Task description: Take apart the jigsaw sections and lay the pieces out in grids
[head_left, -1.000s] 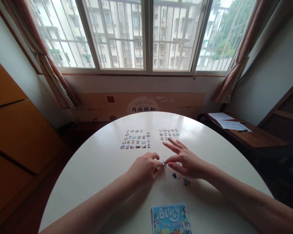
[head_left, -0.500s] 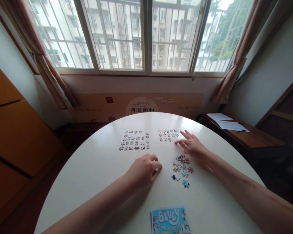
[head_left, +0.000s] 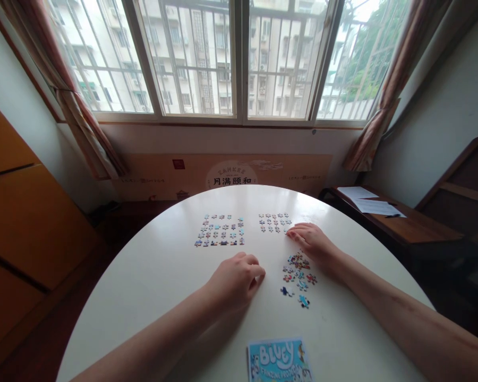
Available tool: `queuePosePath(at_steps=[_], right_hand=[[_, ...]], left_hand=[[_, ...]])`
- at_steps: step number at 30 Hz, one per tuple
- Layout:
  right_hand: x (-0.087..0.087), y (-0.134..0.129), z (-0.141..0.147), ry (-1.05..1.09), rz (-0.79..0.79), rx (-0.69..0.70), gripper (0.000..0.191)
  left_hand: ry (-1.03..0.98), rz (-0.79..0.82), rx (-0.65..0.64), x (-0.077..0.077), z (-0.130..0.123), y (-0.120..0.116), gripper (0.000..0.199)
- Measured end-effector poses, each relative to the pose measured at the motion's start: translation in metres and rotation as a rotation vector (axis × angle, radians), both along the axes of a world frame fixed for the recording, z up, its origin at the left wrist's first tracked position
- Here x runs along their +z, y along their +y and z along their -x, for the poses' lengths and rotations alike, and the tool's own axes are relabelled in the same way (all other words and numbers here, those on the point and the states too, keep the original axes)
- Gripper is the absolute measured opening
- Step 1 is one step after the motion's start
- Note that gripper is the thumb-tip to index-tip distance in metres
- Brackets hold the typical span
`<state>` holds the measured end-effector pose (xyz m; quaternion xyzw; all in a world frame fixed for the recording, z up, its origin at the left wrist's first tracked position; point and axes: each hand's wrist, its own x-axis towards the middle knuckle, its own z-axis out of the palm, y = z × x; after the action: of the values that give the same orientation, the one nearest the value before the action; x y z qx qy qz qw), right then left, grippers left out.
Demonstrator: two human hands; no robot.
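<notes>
My right hand reaches over the table to the end of the lowest row of the right group of puzzle pieces. Its fingers are drawn together, their tips on a small puzzle piece. My left hand rests curled on the tabletop in front of the left group of pieces; the inside of its fingers is hidden, and I cannot make out what they hold, if anything. A loose heap of puzzle pieces lies just nearer than my right hand, several overlapping.
The round white table has a blue "Bluey" picture card at its near edge. A wooden side table with papers stands at the right. Beyond the far edge are a printed cardboard panel and a barred window.
My right hand's spread fingers have come together and drawn slightly nearer, settling at the piece by the lowest row. My left hand stays in place.
</notes>
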<state>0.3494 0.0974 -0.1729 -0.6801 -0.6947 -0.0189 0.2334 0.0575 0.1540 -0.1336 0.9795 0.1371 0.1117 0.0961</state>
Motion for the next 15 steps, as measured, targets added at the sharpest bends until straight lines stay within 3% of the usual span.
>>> queuePosePath(at_steps=[15], right_hand=[[-0.0020, 0.0034, 0.0031, 0.139, -0.006, -0.040, 0.049]], left_hand=[[-0.026, -0.008, 0.002, -0.0019, -0.0013, 0.0000, 0.019]])
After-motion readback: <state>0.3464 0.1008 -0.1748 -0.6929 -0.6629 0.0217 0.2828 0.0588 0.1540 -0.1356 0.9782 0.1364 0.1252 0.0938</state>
